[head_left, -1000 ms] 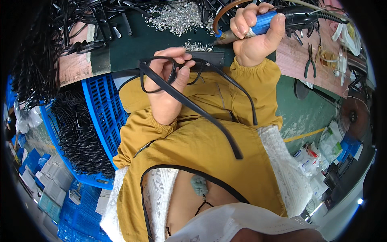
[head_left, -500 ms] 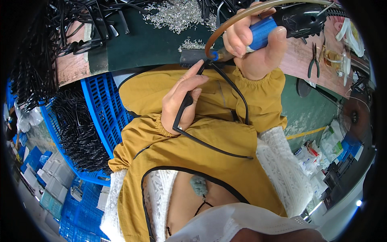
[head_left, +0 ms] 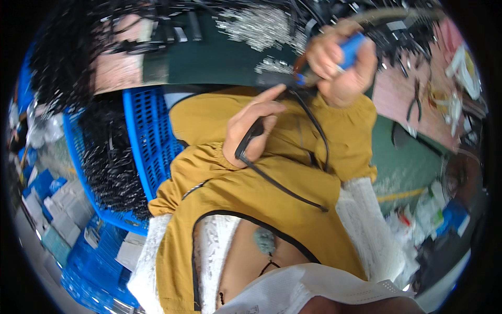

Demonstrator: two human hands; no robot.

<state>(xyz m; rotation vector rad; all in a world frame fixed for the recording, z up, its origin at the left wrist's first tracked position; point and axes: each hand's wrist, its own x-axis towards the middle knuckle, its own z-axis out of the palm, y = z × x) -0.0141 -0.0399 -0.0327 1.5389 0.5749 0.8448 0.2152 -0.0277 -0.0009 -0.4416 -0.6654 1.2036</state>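
Note:
My left hand point(head_left: 253, 123) is closed around a black eyeglass frame point(head_left: 282, 184), index finger stretched toward the frame's far end. One thin black temple lies across my lap; another point(head_left: 315, 125) hangs down below the tool. In my right hand point(head_left: 340, 78) is a blue-handled tool point(head_left: 352, 51) with a brown hose, like an air screwdriver. Its tip end points left and down, close to the frame at a dark block point(head_left: 274, 80) on the table edge; blur hides whether they touch. Small silver metal pieces point(head_left: 274, 65), pin- or screw-like, lie just beyond the block.
A larger heap of silver pieces point(head_left: 256, 29) lies farther back on the green mat point(head_left: 209, 65). Black frames point(head_left: 63, 68) pile at the left. A blue basket point(head_left: 149, 141) full of black parts stands left of my lap. Pliers point(head_left: 415, 102) lie at the right.
The whole view has shifted, so most things appear farther right, and the picture is now blurred. Both hands keep their holds on the frame and the tool.

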